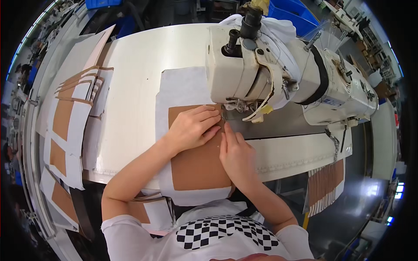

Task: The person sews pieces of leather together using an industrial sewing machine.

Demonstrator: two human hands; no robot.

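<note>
A brown fabric panel (pixel 198 169) lies on a larger white fabric piece (pixel 178 87) under the sewing machine (pixel 228 71). Its upper right corner reaches the machine's presser foot (pixel 239 105). My left hand (pixel 193 127) rests on the upper part of the brown panel, fingers laid together on the cloth and pointing at the foot. Just below the foot, my right hand (pixel 237 152) has its thumb and fingertips closed at the panel's right edge. What exactly lies between those fingertips is partly hidden.
Stacked white and brown fabric pieces (pixel 65 117) hang over the table's left side. Striped brown and white pieces (pixel 325 187) hang below the right edge. More pieces (pixel 159 213) lie near my lap. A white cloth (pixel 278 35) drapes behind the machine head, near a blue bin (pixel 294 17).
</note>
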